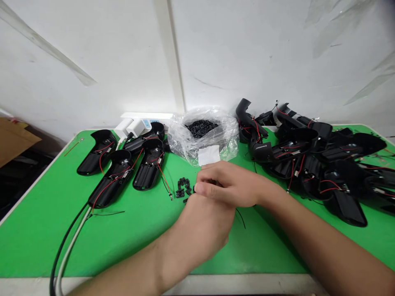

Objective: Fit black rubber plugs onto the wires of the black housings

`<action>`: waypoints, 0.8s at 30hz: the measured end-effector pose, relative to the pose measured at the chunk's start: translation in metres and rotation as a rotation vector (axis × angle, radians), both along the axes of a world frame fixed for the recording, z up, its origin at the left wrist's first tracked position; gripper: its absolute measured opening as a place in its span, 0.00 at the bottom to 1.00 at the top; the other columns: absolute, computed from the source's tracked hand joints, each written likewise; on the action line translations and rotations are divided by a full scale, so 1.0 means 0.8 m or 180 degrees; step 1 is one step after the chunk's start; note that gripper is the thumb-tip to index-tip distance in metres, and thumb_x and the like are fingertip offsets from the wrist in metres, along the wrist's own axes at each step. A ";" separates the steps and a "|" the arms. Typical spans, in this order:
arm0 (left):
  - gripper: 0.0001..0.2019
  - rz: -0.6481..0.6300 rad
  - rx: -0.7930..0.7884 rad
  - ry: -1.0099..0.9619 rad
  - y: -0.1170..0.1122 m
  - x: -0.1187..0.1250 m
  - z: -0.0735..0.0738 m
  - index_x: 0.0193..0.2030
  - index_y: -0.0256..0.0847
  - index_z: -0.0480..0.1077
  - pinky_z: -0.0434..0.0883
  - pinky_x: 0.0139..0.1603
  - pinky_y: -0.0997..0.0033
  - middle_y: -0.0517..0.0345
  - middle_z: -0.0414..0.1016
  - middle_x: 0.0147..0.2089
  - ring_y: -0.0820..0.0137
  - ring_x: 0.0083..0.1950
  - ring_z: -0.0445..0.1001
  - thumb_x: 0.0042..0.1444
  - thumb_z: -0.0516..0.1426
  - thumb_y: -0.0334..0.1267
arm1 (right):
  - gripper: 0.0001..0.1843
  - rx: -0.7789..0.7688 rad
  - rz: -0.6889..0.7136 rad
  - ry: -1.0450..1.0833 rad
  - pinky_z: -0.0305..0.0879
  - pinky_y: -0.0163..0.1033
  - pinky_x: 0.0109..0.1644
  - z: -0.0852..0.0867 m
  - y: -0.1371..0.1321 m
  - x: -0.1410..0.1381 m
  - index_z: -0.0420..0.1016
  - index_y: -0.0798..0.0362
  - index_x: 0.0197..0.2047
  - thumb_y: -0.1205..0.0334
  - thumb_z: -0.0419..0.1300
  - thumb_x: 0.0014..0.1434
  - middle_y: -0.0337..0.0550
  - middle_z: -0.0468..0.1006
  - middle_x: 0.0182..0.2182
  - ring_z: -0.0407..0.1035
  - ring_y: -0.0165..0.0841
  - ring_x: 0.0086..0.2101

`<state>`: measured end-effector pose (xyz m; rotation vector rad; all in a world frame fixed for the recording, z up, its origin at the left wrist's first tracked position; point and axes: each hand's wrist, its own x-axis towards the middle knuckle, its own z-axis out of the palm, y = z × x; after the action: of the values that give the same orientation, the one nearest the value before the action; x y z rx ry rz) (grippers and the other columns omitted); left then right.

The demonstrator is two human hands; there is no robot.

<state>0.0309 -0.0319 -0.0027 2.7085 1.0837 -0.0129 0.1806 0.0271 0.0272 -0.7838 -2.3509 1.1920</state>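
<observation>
The right hand (pixel 230 185) curled over the left hand (pixel 200 230), so whether either held anything could not be told, just beside small black plastic clips (pixel 182 189) on the green bench (pixel 37 242).

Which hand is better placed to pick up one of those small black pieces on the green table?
Probably the right hand: its fingertips point straight at the black pieces, while the left hand sits lower, its fingers hidden under the right.

White power strip (pixel 147 116) at wall (pixel 92 61) base, two white plug adapters (pixel 135 128) inserted; black and grey cables (pixel 61 250) cross green bench (pixel 40 242); cardboard sheet (pixel 14 139) far left.
</observation>
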 end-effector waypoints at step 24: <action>0.18 0.2542 -0.2379 -0.4207 0.051 -0.037 0.048 0.52 0.46 0.75 0.68 0.33 0.83 0.67 0.76 0.37 0.80 0.35 0.70 0.53 0.67 0.42 | 0.33 -0.0883 -0.0804 0.2453 0.66 0.51 0.70 -0.016 0.012 0.002 0.69 0.41 0.73 0.58 0.66 0.66 0.43 0.75 0.66 0.70 0.44 0.64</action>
<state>0.0015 0.0086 0.0359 1.0206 1.1613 1.0518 0.1823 0.0365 0.0147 -0.5413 -1.4445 1.4000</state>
